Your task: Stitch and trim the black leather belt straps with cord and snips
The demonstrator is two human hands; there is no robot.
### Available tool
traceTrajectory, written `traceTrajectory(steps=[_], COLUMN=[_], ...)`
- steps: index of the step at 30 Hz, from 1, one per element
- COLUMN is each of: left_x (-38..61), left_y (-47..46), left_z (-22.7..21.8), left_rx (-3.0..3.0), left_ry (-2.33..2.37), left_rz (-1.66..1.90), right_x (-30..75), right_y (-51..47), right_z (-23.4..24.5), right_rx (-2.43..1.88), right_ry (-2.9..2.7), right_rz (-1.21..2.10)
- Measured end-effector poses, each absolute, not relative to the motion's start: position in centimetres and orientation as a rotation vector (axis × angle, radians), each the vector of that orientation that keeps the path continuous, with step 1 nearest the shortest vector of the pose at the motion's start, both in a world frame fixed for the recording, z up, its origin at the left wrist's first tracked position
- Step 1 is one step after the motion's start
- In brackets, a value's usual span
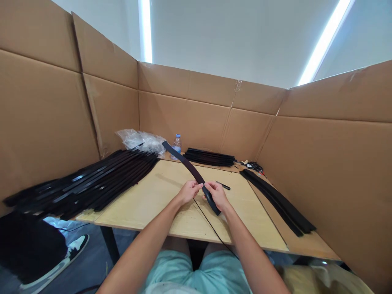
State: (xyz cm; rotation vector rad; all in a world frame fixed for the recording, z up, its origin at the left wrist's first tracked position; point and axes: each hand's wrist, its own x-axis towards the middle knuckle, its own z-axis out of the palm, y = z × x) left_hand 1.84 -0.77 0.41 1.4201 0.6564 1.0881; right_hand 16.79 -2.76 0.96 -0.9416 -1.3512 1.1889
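A flat black strip point(185, 162) bows, held aloft.

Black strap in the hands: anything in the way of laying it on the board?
A thin black cable runs across the wooden board below the black strap, and a small black-handled tool lies just beyond the right hand.
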Motion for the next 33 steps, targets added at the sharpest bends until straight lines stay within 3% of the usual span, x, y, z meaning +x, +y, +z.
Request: traceTrajectory(steps=[7,13,20,26,33], left_x=[2.2,2.9,3.0,3.6,3.2], left_y=[-1.8,-3.3,-5.2,-6.6,-6.3], left_z=[2.1,7.3,13.4,16.1,18.2], left_rx=[1.308,1.186,1.163,1.216,1.258], left_ry=[0.557,0.392,0.289,0.306,0.509], left_rz=[1.133,1.256,1.319,1.410,1.512], right_x=[17.8,20.5,28.6,37.5,38.5], right_y=[-5.5,-12.9,-21.6,-28.3,-36.6], right_z=[2.4,2.4,1.1,-2.8,-8.4], right_rx=[-0.906,-0.974,-1.447,-1.927,-2.299], right_ry=[-1.329,-1.595,-1.769,-1.633,-1.403], right_rz=[1.411,1.716,1.522,1.273,1.515])
